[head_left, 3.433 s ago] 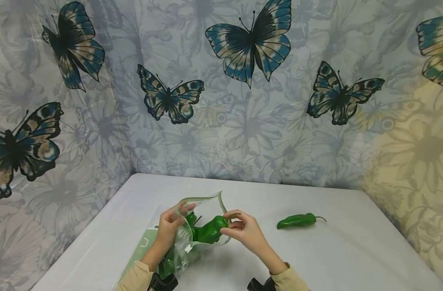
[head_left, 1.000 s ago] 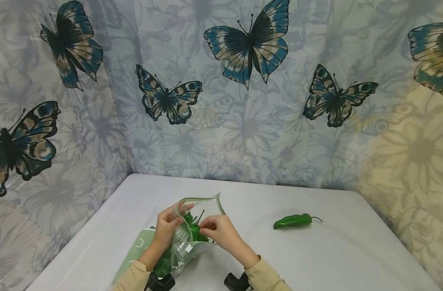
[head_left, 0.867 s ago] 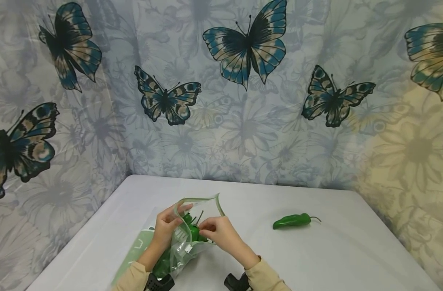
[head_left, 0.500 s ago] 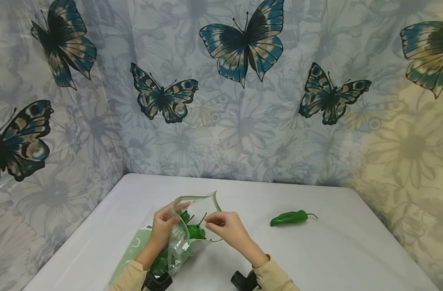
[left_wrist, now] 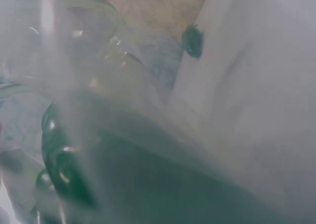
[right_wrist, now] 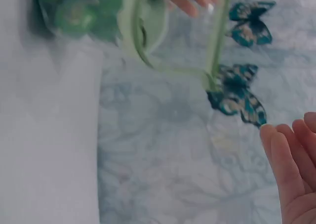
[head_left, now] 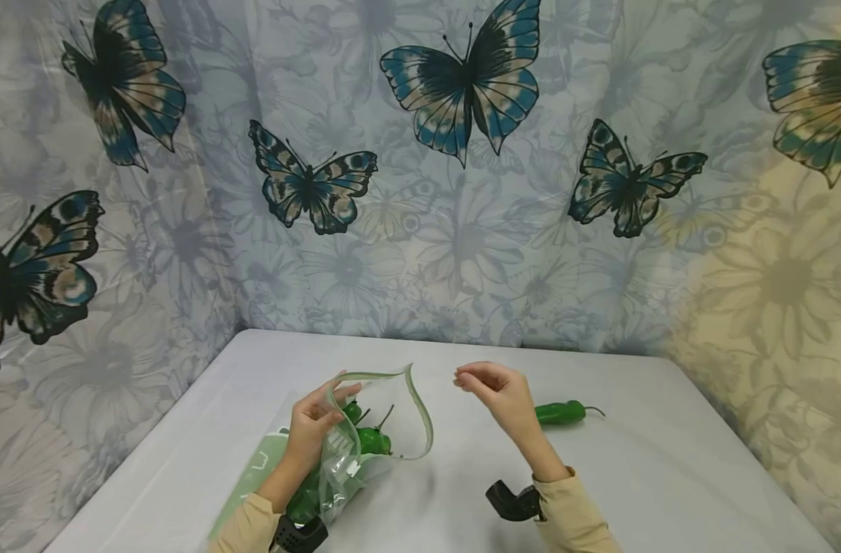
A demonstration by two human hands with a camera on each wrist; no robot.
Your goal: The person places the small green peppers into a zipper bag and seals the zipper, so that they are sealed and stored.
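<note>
A clear zip bag [head_left: 339, 485] with a green rim stands with its mouth spread wide. My left hand [head_left: 308, 432] grips the rim on the left side, thumb outside and fingers inside. Several green peppers [head_left: 374, 442] lie in the bag, two stems pointing up at the mouth. My right hand [head_left: 508, 395] hovers right of the bag, fingers together, holding nothing; the right wrist view shows the same hand [right_wrist: 291, 164]. Behind its wrist, one long green pepper [head_left: 561, 413] lies on the table, partly covered. Through hazy plastic, the left wrist view shows bagged peppers [left_wrist: 64, 164].
The white table [head_left: 641, 476] runs back to a cloth wall [head_left: 461, 253] printed with butterflies and flowers. Under the left forearm lies the bag's flat green printed part [head_left: 250, 472]. A black wrist camera [head_left: 513, 501] sits on the right wrist.
Earlier my right hand pinched a pepper at the bag's mouth and lowered it in. It has let go and moved right and up, out of the bag. My left hand keeps its grip.
</note>
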